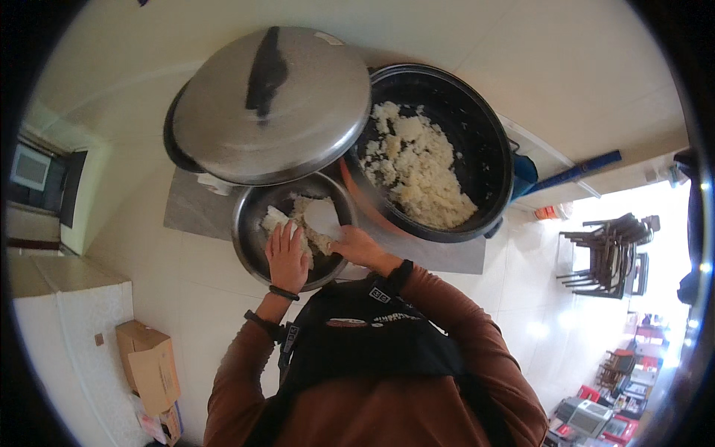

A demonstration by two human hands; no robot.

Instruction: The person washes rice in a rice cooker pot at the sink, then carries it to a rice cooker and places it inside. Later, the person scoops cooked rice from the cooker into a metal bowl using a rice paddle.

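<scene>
**Rice being worked in the steel bowl**

Head view: the person leans over a small round steel bowl [253, 238] that sits on a grey mat [186, 208] on the pale counter. The left hand [287, 257] lies flat, fingers spread and together on nothing, pressing on the white cooked rice [302, 216] inside the bowl. The right hand [356, 246] is at the bowl's right rim, curled round a flat white rice paddle [324, 217] whose blade rests on the rice; the grip itself is partly hidden, so how tightly it closes cannot be told. Just behind the bowl, touching or overlapping its far edge, stands a large black pot [488, 149] with a heap of the same rice [413, 167] in it. A broad steel lid [313, 112] with a dark handle leans over a second vessel to the left. A cardboard box [149, 365] stands on the floor lower left, and stacked chairs [607, 253] far right.

Judging by this, the step in hand is portioning or pressing rice in the bowl. A further move would call for a steady bowl and a clean sweep of the paddle, keeping grains off the rim.
</scene>
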